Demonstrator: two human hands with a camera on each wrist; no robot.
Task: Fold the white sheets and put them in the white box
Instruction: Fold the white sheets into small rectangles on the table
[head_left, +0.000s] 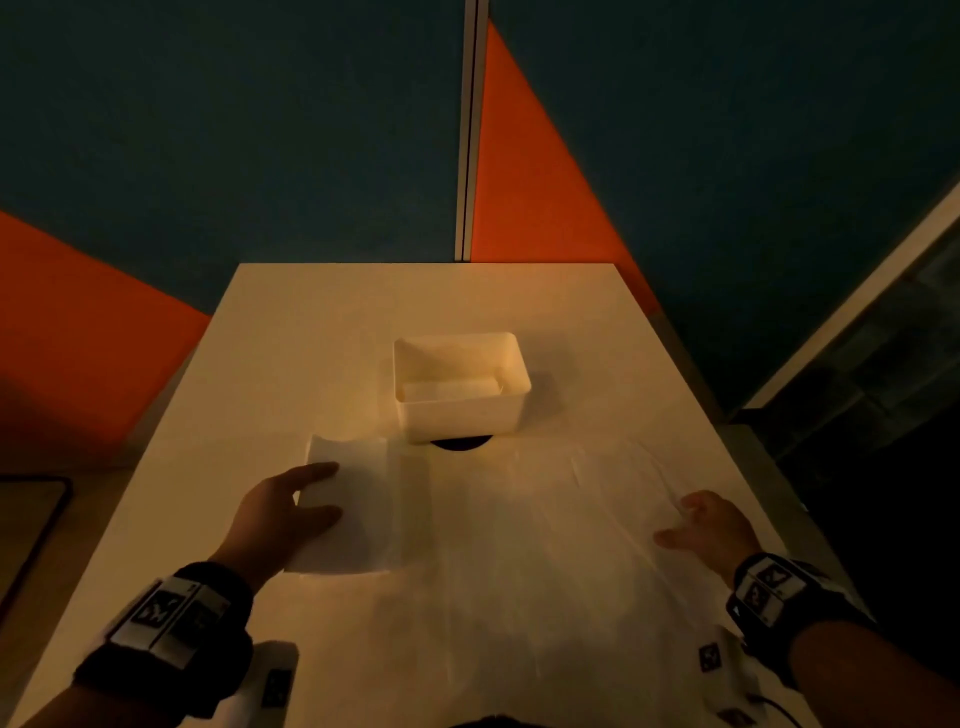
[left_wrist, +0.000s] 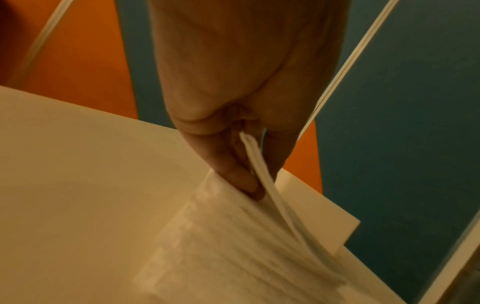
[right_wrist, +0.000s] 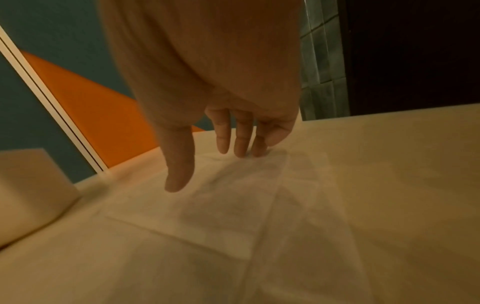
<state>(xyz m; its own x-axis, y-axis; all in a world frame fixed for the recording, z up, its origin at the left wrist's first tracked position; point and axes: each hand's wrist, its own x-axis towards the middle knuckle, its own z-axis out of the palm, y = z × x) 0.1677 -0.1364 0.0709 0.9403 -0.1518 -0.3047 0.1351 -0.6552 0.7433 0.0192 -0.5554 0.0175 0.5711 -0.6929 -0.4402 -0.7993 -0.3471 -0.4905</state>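
Observation:
A white box (head_left: 462, 415) stands mid-table with a folded white sheet (head_left: 452, 388) lying inside it. My left hand (head_left: 291, 506) pinches a folded white sheet (head_left: 358, 514) by its left edge between thumb and fingers; the sheet (left_wrist: 259, 236) hangs lifted at my fingertips (left_wrist: 241, 181). A larger thin white sheet (head_left: 597, 519) lies spread flat on the right half of the table. My right hand (head_left: 701, 525) hovers over it with relaxed fingers (right_wrist: 241, 144) just touching its far edge, holding nothing. The flat sheet (right_wrist: 233, 216) shows fold creases.
The white table (head_left: 311, 322) ends close to teal and orange partition walls (head_left: 260, 130) behind. A dark round spot (head_left: 460, 443) shows at the box's near base. The table's right edge (head_left: 737, 447) drops to a dark floor area.

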